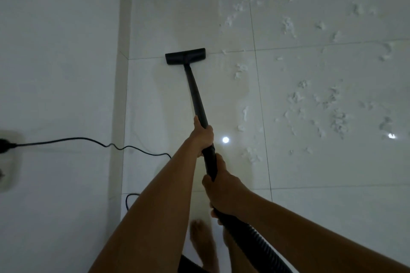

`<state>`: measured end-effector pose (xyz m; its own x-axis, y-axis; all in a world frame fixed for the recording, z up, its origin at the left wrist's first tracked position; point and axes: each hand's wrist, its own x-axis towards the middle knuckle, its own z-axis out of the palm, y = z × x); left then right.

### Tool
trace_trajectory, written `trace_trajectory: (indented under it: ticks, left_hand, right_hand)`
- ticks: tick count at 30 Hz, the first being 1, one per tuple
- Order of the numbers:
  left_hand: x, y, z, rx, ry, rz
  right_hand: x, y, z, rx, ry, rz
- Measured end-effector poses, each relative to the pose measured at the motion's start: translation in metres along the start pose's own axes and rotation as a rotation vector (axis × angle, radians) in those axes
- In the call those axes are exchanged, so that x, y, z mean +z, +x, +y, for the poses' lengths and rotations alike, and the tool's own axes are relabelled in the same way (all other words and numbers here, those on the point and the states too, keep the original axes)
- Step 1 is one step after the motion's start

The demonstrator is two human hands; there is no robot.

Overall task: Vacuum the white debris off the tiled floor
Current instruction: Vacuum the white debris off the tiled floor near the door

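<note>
- On the glossy white tiled floor [177, 17], the flat black vacuum floor head [185, 56] rests far ahead, near the left wall, across a grout line.
- White fluffy debris [310, 99] lies scattered over the tiles to the right of the head, from far to mid-floor; one small tuft sits just beside its right end.
- Left hand [203, 137], grip closed around the long black vacuum tube [196, 95] midway up.
- Right hand [224, 188], nearer, grip closed around the tube's lower end, where the ribbed black hose [261, 244] begins.
- A thin black power cord [88, 141] runs from a wall socket [6, 146] at the left down to the floor.
- Bare feet [203, 244] show near the bottom edge.
</note>
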<state>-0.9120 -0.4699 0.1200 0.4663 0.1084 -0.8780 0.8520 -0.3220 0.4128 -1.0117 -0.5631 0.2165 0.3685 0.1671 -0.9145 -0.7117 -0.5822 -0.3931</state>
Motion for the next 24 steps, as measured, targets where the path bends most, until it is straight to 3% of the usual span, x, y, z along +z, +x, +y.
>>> trace_trajectory:
  ticks: [14,24]
  left_hand:
    - [0.017,-0.063,-0.097,-0.006,0.024,-0.026]
    - [0.031,-0.111,-0.165,-0.013,0.073,-0.070]
  right_hand:
    - [0.082,-0.047,0.073,-0.010,-0.090,0.067]
    - [0.141,-0.083,0.127,-0.031,-0.006,0.076]
